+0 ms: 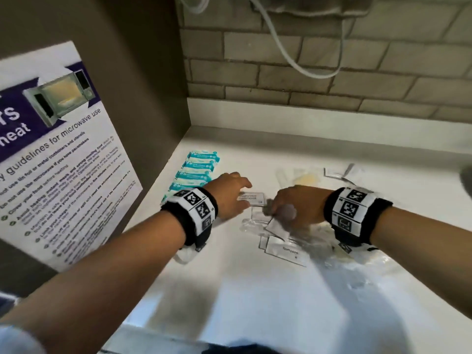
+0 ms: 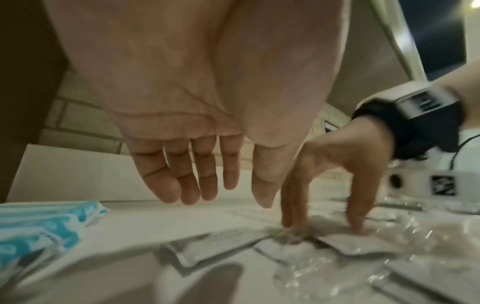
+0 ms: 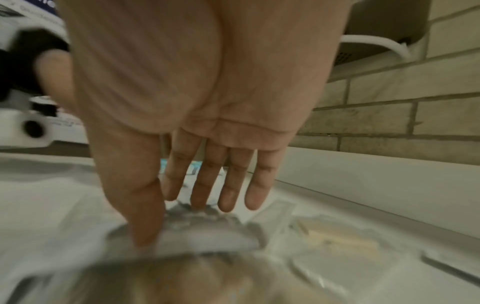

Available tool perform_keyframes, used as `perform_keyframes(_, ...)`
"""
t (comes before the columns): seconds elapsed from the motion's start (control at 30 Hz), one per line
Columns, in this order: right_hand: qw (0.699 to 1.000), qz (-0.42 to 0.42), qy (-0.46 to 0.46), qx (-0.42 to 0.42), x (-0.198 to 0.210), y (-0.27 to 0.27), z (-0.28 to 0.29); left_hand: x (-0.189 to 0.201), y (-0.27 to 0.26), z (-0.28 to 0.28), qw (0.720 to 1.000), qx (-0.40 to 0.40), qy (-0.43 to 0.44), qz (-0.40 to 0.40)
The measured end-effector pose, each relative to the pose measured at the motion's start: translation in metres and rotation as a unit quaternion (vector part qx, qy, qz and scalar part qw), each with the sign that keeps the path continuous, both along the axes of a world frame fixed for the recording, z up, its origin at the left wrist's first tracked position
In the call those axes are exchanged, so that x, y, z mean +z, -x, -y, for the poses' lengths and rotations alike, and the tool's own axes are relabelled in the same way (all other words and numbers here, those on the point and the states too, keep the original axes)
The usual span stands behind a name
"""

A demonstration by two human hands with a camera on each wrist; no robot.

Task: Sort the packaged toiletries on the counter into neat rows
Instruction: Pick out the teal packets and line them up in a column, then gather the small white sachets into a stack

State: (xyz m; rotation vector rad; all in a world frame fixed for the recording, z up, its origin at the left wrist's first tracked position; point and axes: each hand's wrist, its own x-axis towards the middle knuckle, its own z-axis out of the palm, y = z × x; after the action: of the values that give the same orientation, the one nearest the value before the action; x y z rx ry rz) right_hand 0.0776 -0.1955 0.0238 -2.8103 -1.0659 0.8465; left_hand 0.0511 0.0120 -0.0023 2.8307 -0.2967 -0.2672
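Several teal packets [image 1: 198, 169] [image 2: 39, 230] lie in a row at the counter's left, by the cabinet side. My left hand [image 1: 245, 190] [image 2: 221, 197] hovers just right of that row with relaxed fingers and holds nothing. A white printed sachet [image 1: 252, 199] [image 2: 207, 248] lies flat under its fingertips. My right hand [image 1: 273, 208] [image 3: 182, 218] [image 2: 324, 224] points down into a loose pile of white and clear sachets [image 1: 286, 249]. Its thumb and fingertips pinch a white sachet [image 3: 194, 232] [image 1: 275, 226], which bows up between them.
The white counter [image 1: 255, 302] meets a brick-tile wall [image 1: 332, 72] behind, where a white cable [image 1: 293, 60] hangs. A microwave poster [image 1: 51, 149] covers the cabinet side on the left. A clear packet with yellowish contents [image 1: 305, 178] [image 3: 337, 240] lies beyond my right hand.
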Motion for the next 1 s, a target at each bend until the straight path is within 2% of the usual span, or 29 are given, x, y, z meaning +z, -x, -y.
perform_keyframes(0.17,0.999,0.028,-0.024,0.03,-0.005,0.018,0.01,-0.011,-0.017,0.016,0.992,0.025,-0.117,-0.047)
perform_keyframes(0.23,0.999,0.025,-0.022,0.036,-0.008,0.014,0.012,-0.011,-0.02,0.022,0.991,0.044,-0.116,-0.046)
perform_keyframes(0.33,0.999,-0.001,-0.035,-0.008,-0.007,0.005,0.017,-0.007,-0.024,0.027,0.99,0.08,-0.095,-0.072)
perform_keyframes(0.47,0.993,0.021,-0.098,-0.065,0.002,-0.012,0.024,-0.007,-0.027,0.026,0.986,0.134,-0.029,-0.097)
perform_keyframes(0.6,0.98,-0.006,-0.166,-0.114,0.01,-0.027,0.033,-0.005,-0.022,0.026,0.982,0.148,0.104,-0.055)
perform_keyframes(0.73,0.953,-0.051,-0.251,-0.162,0.01,-0.035,0.044,0.004,-0.013,0.027,0.964,0.157,0.211,-0.037)
perform_keyframes(0.87,0.955,-0.031,-0.255,-0.151,0.015,-0.039,0.054,0.013,-0.009,0.032,0.937,0.175,0.301,-0.021)
perform_keyframes(1.0,0.954,-0.018,-0.267,-0.133,0.02,-0.04,0.059,0.02,-0.006,0.04,0.934,0.172,0.314,-0.005)
